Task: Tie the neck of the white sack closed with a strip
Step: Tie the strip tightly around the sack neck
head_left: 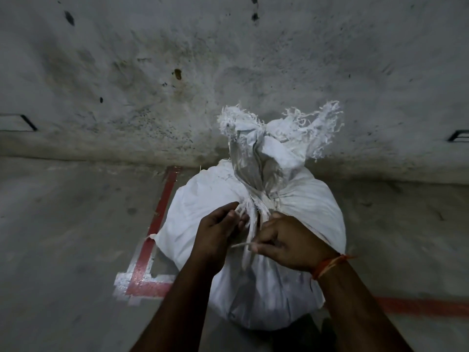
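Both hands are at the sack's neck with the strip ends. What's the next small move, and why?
Probably pull the ends apart to cinch. The strip already circles the white sack at its gathered neck, the left hand and right hand each pinch an end, and no finished knot shows.

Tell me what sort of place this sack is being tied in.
Probably a bare utility space such as a basement or parking area: a rough stained wall, a concrete floor and red-and-white painted floor lines beside the white sack.

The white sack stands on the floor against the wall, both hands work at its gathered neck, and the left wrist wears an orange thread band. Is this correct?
One detail is wrong: the orange thread band is on the right wrist, not the left, as the head view shows. The rest holds: the white sack stands on the floor against the wall, with the left hand and right hand at its gathered neck.
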